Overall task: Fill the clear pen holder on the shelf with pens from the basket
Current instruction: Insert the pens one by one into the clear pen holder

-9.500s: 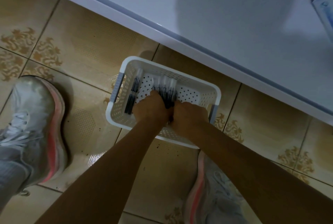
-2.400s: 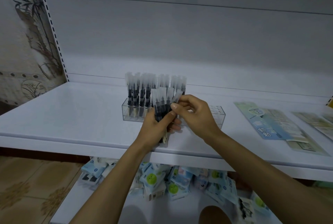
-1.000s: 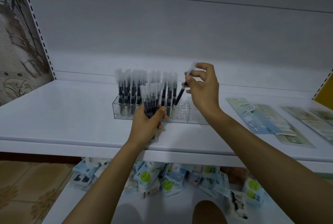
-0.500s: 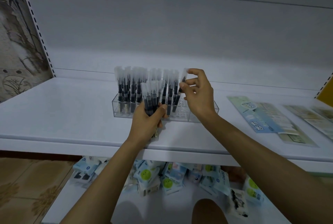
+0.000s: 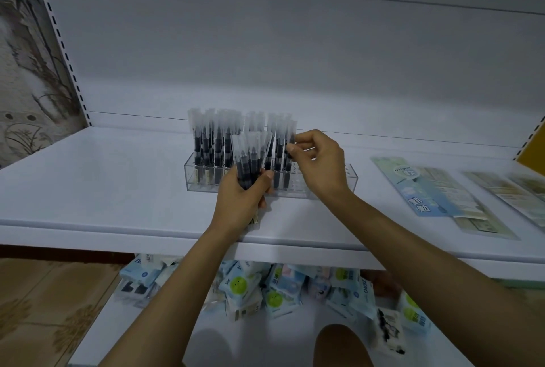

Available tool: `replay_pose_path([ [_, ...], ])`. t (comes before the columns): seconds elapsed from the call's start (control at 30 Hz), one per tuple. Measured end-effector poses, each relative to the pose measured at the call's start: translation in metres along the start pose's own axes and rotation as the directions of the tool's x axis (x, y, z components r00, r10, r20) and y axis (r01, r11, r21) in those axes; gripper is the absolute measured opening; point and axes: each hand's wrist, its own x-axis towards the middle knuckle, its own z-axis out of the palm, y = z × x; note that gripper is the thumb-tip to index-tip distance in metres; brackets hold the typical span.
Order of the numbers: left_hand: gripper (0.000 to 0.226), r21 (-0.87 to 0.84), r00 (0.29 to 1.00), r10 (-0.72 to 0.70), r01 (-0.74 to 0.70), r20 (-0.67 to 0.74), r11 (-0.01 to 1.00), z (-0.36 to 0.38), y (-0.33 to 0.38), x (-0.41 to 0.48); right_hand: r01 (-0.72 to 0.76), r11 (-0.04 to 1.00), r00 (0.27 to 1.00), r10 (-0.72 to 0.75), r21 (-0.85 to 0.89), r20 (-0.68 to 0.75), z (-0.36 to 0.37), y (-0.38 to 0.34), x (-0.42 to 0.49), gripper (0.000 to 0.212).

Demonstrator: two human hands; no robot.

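A clear pen holder stands on the white shelf, its left and middle slots full of upright black pens with frosted caps; its right end shows empty slots. My left hand is in front of the holder, gripping a bundle of several pens fanned upward. My right hand pinches one pen by thumb and forefinger; that pen stands upright in the holder at the right end of the filled rows. The basket is out of view.
Flat printed packets lie on the shelf to the right. A yellow panel is at the far right edge. Small packaged goods are piled on the lower shelf. A perforated upright bounds the shelf on the left.
My right hand has lowered the single pen from a tilted hold above the holder into an upright slot. The left hand's bundle stays in place; earlier both hands were in the floor basket.
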Motion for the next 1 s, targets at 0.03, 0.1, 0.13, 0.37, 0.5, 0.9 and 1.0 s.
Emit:
replay_pose_path([
  [0.03,0.019,-0.001,1.0,0.0,0.0,0.002,1.0,0.0,0.0,0.0,-0.002,1.0,1.0,0.002,-0.004,0.003,-0.001,0.002,0.0,0.012],
  [0.1,0.018,-0.001,1.0,0.0,0.0,0.004,1.0,0.0,-0.001,0.0,0.004,1.0,1.0,-0.004,-0.007,0.01,0.0,0.005,-0.002,0.012],
  [0.13,0.018,-0.002,1.0,-0.002,0.002,0.007,1.0,0.0,-0.001,0.0,0.008,1.0,1.0,-0.008,-0.007,0.007,0.0,0.007,-0.003,0.012],
  [0.37,0.023,-0.015,1.0,-0.017,0.017,0.025,1.0,0.0,0.001,0.0,-0.009,0.999,1.0,0.009,0.032,-0.004,0.001,0.011,-0.009,0.012],
  [0.5,0.024,-0.02,0.999,-0.024,0.024,0.037,1.0,-0.001,0.003,-0.003,0.101,0.984,0.983,-0.075,0.149,-0.171,-0.007,0.001,-0.029,0.015],
  [0.9,0.014,-0.039,0.988,0.024,-0.018,0.154,0.999,-0.004,0.01,-0.007,-0.294,0.86,0.944,0.194,0.417,0.267,-0.001,-0.024,-0.055,0.004],
  [1.0,0.009,-0.029,0.986,0.027,-0.022,0.163,0.999,-0.004,0.009,-0.006,-0.336,0.819,0.936,0.233,0.465,0.265,-0.005,-0.028,-0.05,0.013],
])
